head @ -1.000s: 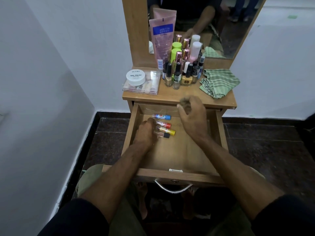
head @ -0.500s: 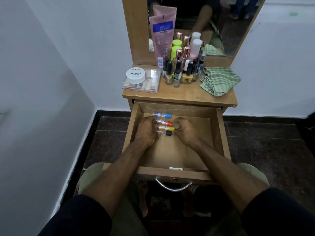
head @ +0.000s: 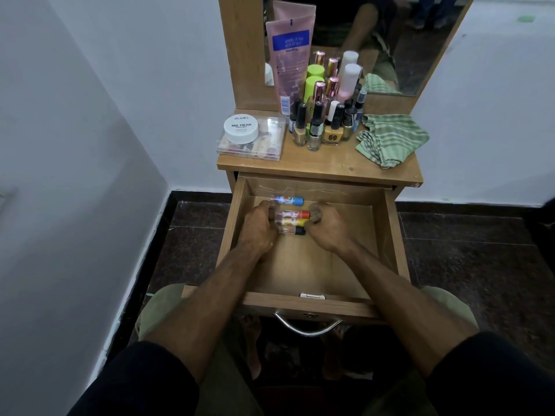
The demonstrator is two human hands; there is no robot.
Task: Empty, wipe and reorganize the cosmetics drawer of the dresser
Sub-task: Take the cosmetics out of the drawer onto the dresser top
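The wooden drawer (head: pixel 394 235) of the dresser stands pulled out. Three small tubes (head: pixel 292 219) with red, yellow and black caps lie side by side on its floor near the back. My left hand (head: pixel 258 229) curls its fingers over their left ends. At their capped right ends my right hand (head: pixel 327 228) grips with bent fingers. A blue-capped tube (head: pixel 286 200) lies alone just behind them, touched by neither hand.
On the dresser top stand several nail polish bottles (head: pixel 315 127), a pink tube (head: pixel 289 61) against the mirror (head: pixel 405 40), a clear box (head: pixel 264 145) with a white jar (head: pixel 241 128) on it, and a green striped cloth (head: pixel 390 139). White walls close in left and right.
My right hand came down from the dresser's front edge into the drawer and closed on the tubes' capped ends. The three tubes now lie packed together between both hands.
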